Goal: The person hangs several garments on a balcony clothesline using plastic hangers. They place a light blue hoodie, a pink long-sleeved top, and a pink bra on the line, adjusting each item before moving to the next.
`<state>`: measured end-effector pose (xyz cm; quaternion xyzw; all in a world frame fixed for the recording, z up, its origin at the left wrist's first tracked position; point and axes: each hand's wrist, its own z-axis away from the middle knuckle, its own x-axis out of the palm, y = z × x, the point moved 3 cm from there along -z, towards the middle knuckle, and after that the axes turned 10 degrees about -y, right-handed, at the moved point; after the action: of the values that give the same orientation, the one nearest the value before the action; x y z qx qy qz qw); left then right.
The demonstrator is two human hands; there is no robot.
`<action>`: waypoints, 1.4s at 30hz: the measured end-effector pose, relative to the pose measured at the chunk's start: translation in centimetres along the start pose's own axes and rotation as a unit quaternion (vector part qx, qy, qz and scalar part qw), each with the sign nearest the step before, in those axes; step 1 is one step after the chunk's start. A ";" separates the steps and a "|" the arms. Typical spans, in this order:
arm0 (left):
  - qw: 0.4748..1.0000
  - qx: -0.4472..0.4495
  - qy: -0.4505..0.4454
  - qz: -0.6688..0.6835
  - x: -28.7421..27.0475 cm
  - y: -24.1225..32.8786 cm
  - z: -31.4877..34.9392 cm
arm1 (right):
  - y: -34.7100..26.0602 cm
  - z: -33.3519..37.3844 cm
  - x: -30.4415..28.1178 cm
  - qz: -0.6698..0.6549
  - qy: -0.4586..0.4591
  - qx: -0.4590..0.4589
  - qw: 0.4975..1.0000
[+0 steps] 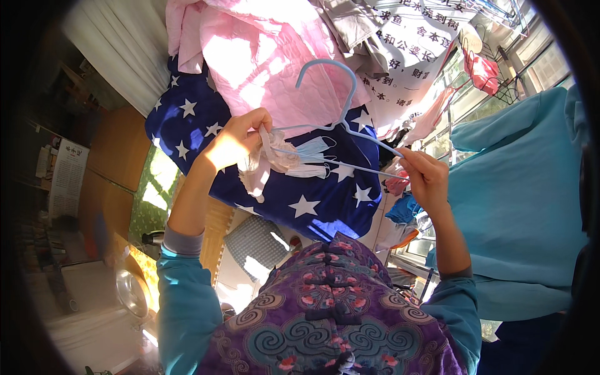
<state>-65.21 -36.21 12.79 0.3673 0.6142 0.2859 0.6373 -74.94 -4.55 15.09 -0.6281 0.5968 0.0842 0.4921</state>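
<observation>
A light blue clothes hanger (350, 94) is held up before me, its hook pointing up and away. My right hand (427, 181) is closed on the hanger's right end. At the other end, my left hand (232, 142) pinches a thin pale beige cloth (253, 174) that bunches round the hanger's left arm; whether its fingers also grip the bar is hidden. Beside that cloth, a pale blue and white pleated face mask (312, 150) hangs at the hanger's lower bar.
Behind the hanger hang a navy cloth with white stars (306, 205) and a pink quilted garment (262, 56). To the right is a large teal garment (519, 200), near windows. A white cloth with printed characters (406, 62) hangs at the back. A checked stool (256, 244) stands below.
</observation>
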 end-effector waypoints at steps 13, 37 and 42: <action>0.974 0.222 0.049 0.024 -1.1 13.5 -2.4 | -4.9 3.1 10.0 -0.047 -0.032 -0.091 0.994; 0.869 0.269 0.240 0.337 -6.4 4.1 -0.7 | 2.2 5.1 15.3 0.110 -0.323 0.087 0.936; 0.877 0.261 0.183 0.359 -7.7 1.2 1.7 | 3.5 4.1 8.3 0.190 -0.163 -0.005 0.968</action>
<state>-64.02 -41.98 18.17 0.6566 0.5983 0.3865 0.2480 -73.58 -6.44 5.52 -0.4832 0.6165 0.2807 0.5547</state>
